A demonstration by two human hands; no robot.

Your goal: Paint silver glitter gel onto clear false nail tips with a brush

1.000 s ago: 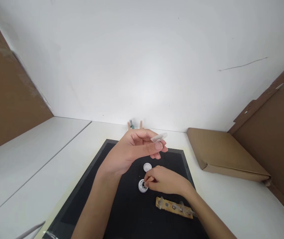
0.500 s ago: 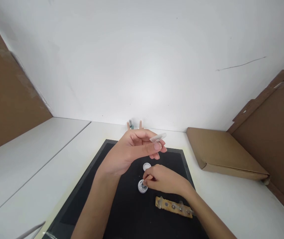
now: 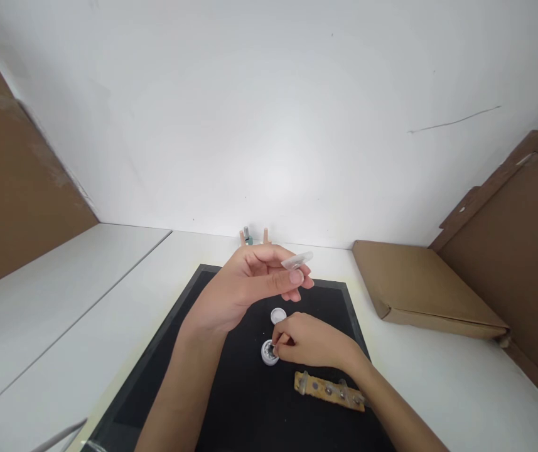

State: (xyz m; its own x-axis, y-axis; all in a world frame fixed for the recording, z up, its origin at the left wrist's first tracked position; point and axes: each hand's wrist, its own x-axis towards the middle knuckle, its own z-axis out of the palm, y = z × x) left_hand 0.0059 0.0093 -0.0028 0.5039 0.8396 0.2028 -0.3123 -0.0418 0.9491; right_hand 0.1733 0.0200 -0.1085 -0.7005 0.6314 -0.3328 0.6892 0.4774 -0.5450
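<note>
My left hand [image 3: 259,279] is raised over the black mat, its thumb and fingers closed on a translucent whitish false nail [image 3: 297,260]. Lower down, my right hand [image 3: 309,342] has thumb and forefinger pinched at the right side of a small round white jar [image 3: 269,353]. Shiny silvery bits lie inside the jar; whatever is between those fingertips is too small to make out. Just behind the jar is a round white lid [image 3: 277,315]. Near my right forearm lies a yellowish-brown strip [image 3: 329,392] bearing several round spots and clear nail-like pieces.
The black mat [image 3: 250,402] covers the middle of the white table [image 3: 122,314]. Small bottles [image 3: 248,237] stand against the wall behind my left hand. A flat cardboard box [image 3: 424,289] lies at right, and a grey stick-like object [image 3: 61,434] at lower left.
Hardly anything differs. My right fingertips have shifted slightly at the jar, and my left hand keeps its hold on the false nail.
</note>
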